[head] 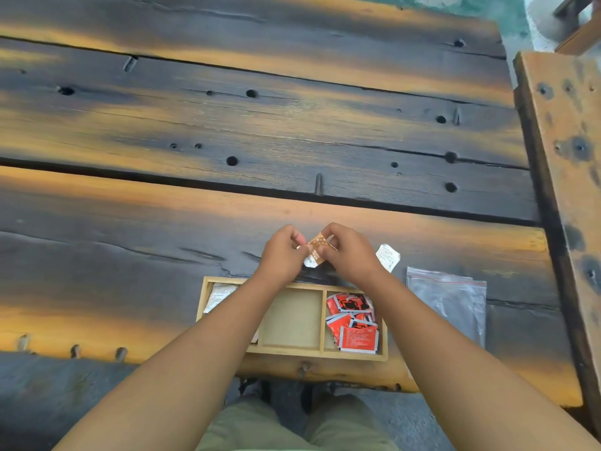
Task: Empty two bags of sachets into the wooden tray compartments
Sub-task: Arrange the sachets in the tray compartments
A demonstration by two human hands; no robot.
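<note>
Head view: the left hand [282, 252] and the right hand [350, 252] both pinch one small orange packet [317, 246] with curled fingers, just past the far side of the wooden tray [292, 350]. Red sachets [353, 322] fill its right box. Clear bags [450, 304] lie to the right.

We see a table [292, 125] of dark planks streaked orange, with holes and gaps between the boards. Lighter wooden beam [566, 157] at right. Teal floor [487, 8] top right, grey ground [48, 402] below.
</note>
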